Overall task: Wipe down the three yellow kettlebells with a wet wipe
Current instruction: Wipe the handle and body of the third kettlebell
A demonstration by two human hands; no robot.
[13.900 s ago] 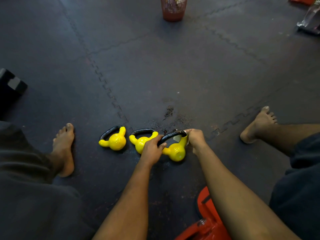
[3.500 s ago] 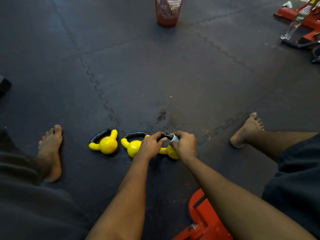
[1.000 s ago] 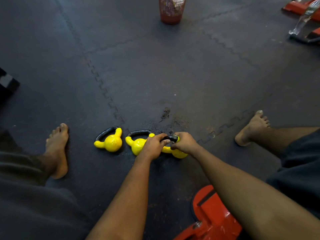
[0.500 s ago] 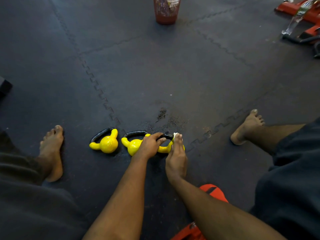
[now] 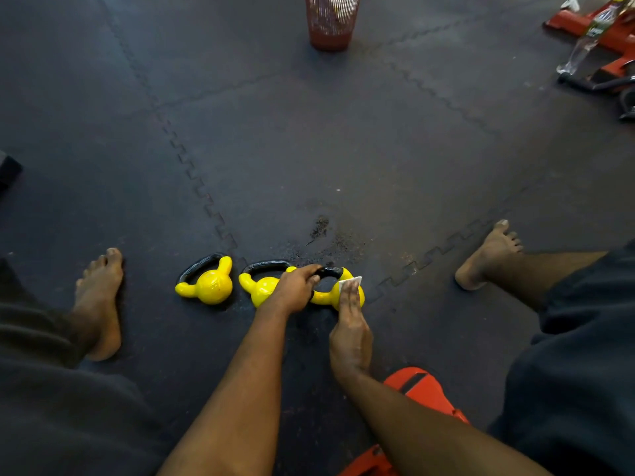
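Three small yellow kettlebells with black handles lie in a row on the dark floor mat. The left kettlebell (image 5: 210, 285) lies untouched. The middle kettlebell (image 5: 261, 288) is partly covered by my left hand (image 5: 296, 289), which grips the black handle of the right kettlebell (image 5: 323, 297). My right hand (image 5: 349, 321) lies with straight fingers on the yellow body of the right kettlebell, pressing a white wet wipe (image 5: 354, 280) against it. Only a corner of the wipe shows past my fingertips.
My bare feet (image 5: 99, 300) (image 5: 488, 259) rest on either side of the row. A red mesh bin (image 5: 331, 20) stands at the far middle. Red equipment with a clear bottle (image 5: 589, 34) sits far right. An orange object (image 5: 421, 389) lies under my right forearm.
Over the last second my right hand left the handle end and laid itself flat on the yellow body with the wipe. My left hand kept its grip on the handle.
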